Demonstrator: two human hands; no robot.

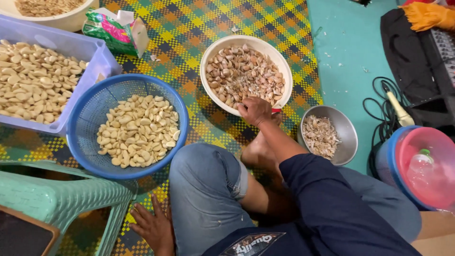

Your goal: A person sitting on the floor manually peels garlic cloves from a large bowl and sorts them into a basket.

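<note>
So, starting at the far left, a pale lilac rectangular plastic tub (97,57) is loaded with peeled cream-coloured garlic cloves (33,80), and below it sits a mint-green woven plastic stool (57,199). Just beside the tub, touching its corner, is a round blue plastic colander basket (78,125) with more peeled cloves (137,130) heaped in the middle. Above that, a crumpled green and pink printed packet (113,31) lies on the checked green, yellow and orange woven mat (189,28).

Down by the bottom edge, the left hand (154,227) rests flat on the mat with the fingers spread and nothing in it, next to the jeans-covered knee (204,189).

Moving right, the round cream plastic bowl (215,50) holds unpeeled brownish garlic cloves (244,71). The right hand (255,111) is at the bowl's near rim, fingers curled in over the cloves there; can't tell if it's actually got one pinched. Something small and red (276,110) pokes out just beside it.

Right of that, a small round steel bowl (350,137) holds papery garlic skins (320,135), on the teal floor (346,52). At the far right, a pink plastic basin nested in a blue one (417,137) has a clear bottle (419,168) inside.
</note>
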